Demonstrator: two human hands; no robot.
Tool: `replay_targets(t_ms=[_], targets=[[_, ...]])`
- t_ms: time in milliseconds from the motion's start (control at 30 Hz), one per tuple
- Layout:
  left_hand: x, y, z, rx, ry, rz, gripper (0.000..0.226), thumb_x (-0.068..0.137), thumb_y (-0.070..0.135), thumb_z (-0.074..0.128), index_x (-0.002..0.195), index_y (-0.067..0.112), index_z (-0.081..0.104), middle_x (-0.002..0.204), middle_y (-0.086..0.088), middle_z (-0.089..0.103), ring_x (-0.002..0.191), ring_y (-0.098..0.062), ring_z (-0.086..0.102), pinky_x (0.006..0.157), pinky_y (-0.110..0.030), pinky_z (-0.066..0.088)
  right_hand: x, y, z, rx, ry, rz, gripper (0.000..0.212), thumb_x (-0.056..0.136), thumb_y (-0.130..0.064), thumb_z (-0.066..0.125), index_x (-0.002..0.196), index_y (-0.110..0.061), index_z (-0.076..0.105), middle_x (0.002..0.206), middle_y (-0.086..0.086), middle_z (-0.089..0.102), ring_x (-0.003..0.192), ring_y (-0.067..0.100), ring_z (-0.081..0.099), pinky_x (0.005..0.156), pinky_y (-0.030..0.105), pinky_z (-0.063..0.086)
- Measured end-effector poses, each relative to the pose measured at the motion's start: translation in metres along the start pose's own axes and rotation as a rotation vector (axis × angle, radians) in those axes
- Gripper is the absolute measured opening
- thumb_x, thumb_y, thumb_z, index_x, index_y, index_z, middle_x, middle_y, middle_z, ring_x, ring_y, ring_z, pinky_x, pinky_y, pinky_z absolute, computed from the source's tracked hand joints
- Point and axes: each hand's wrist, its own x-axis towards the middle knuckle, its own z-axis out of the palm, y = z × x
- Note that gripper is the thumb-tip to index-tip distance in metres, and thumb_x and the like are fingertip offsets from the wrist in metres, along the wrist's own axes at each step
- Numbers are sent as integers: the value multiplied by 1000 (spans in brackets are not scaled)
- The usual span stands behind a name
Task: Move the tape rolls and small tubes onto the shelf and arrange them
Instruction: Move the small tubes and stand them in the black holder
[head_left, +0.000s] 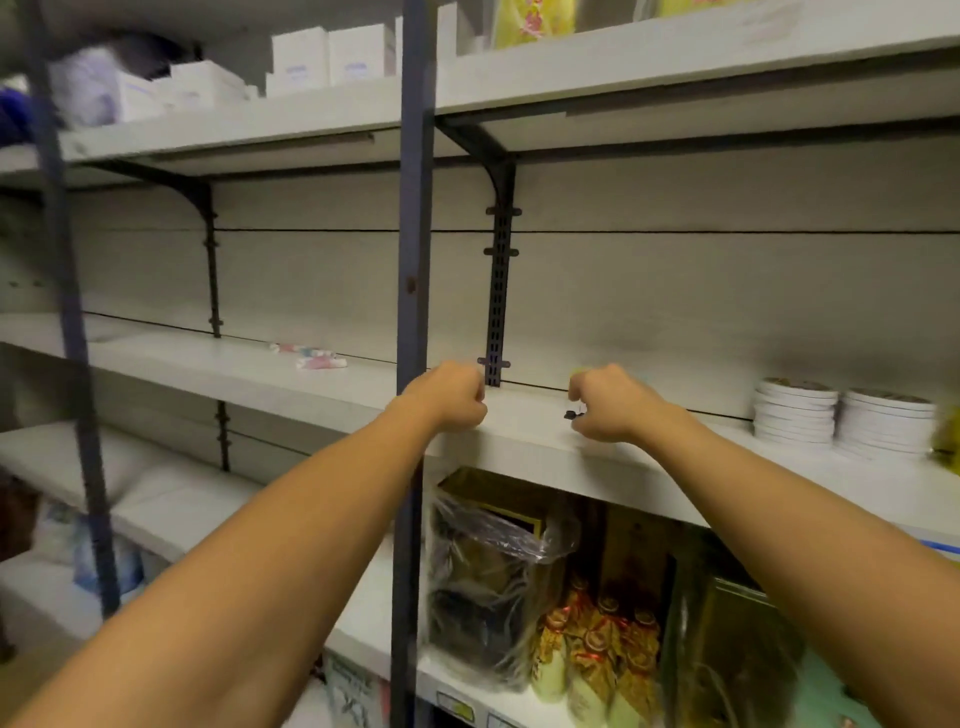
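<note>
- Two bare forearms reach up to a grey middle shelf (524, 441) in a storeroom, seen from the head camera; both hands sit at the shelf's front part, either side of a slotted black bracket (498, 291).
- The left hand (449, 397) is curled into a fist just left of the bracket, beside a dark blue upright post (413, 260); what it holds, if anything, cannot be made out.
- The right hand (608, 405) is curled too, knuckles up. A small dark piece (570, 414) shows at its fingertips and a yellowish edge (577, 372) peeks above the knuckles; whether the fingers grip either cannot be told.
- Small pink, white and blue tubes (306, 356) lie in a loose cluster on the same shelf, well left of the hands, near the back wall.
- Two stacks of flat white round rolls (841, 415) stand side by side on the shelf, to the right of the right hand.
- White boxes (311, 60) line the shelf above; the image there is blurred.
- Below, a plastic-wrapped dark bundle (493, 582) stands next to gold-topped bottles (592, 644).
</note>
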Motion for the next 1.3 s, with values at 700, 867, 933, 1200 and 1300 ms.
replay_targets(t_ms=[700, 867, 933, 1200, 1300], targets=[[-51, -204, -57, 190, -3, -255, 38, 90, 23, 56, 126, 21, 64, 126, -5, 60, 105, -21, 60, 94, -38, 54, 80, -219, -5, 311, -49, -373, 30, 87, -12, 65, 118, -14, 65, 106, 4, 63, 93, 22, 63, 85, 37, 58], [-47, -265, -65, 211, -30, -259, 38, 91, 21, 54, 128, 20, 63, 127, -5, 59, 107, -23, 60, 94, -40, 54, 120, -259, 7, 241, -99, -323, 24, 82, -13, 64, 104, -4, 70, 102, 15, 69, 90, 31, 68, 82, 46, 60], [-42, -292, -70, 217, -22, -264, 38, 90, 22, 54, 127, 21, 63, 127, -5, 59, 106, -23, 60, 93, -40, 54, 138, -268, 11, 229, -106, -287, 24, 81, -12, 64, 103, -3, 71, 103, 15, 69, 92, 31, 68, 84, 46, 60], [-21, -390, -78, 233, -23, -237, 37, 91, 20, 53, 126, 18, 63, 125, -5, 60, 106, -21, 60, 92, -38, 54, 204, -302, 29, 252, -82, -115, 25, 78, -14, 58, 99, -12, 71, 102, 9, 68, 93, 28, 65, 84, 42, 58], [-11, -422, -76, 218, -19, -232, 36, 92, 20, 53, 126, 18, 63, 124, -6, 60, 105, -21, 60, 92, -39, 55, 222, -316, 42, 260, -87, -71, 29, 75, -13, 57, 100, -10, 71, 102, 11, 69, 94, 31, 67, 83, 43, 59]])
